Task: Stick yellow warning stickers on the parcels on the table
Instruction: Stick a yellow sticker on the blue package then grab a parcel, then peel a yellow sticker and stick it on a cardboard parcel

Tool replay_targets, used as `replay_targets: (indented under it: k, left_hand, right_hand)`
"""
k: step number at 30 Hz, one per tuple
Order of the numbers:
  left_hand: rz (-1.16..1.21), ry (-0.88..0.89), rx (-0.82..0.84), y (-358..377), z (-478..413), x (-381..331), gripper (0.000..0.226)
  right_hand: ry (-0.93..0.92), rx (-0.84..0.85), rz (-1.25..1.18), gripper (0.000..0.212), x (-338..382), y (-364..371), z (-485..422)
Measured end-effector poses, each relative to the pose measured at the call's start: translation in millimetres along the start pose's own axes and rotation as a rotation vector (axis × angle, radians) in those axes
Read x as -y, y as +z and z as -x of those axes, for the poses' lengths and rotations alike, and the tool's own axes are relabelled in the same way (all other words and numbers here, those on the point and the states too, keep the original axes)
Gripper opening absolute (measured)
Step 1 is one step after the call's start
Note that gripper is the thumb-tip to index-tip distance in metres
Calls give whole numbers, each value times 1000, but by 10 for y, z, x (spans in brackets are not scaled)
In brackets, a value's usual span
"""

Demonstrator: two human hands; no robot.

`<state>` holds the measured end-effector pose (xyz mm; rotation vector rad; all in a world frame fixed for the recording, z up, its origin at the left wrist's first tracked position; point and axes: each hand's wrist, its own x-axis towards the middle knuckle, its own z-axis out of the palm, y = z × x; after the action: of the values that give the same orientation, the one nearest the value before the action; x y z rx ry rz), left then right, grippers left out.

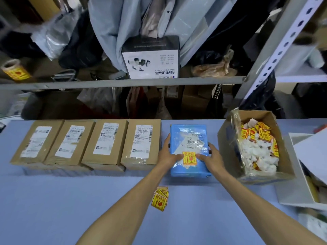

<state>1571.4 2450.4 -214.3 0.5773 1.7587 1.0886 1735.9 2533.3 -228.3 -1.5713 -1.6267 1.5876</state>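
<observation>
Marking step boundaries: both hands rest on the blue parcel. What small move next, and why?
Probably the right hand lifts toward the loose sticker stack: the yellow sticker already lies flat on the blue parcel, while the nearest brown box beside it shows none.

yellow sticker flat on blue parcel
</observation>
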Motion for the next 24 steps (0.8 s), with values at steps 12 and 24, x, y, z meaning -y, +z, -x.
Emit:
replay_targets:
  k: [12, 24]
  left_hand:
    - [-105, 57, 34, 7, -304, 9, 92]
    - [-742, 386, -250, -657, 10, -281, 43]
  right_hand:
    - [-6, 18, 168, 55, 47, 27, -254]
    - [-381, 39, 1070, 55, 729, 513, 120]
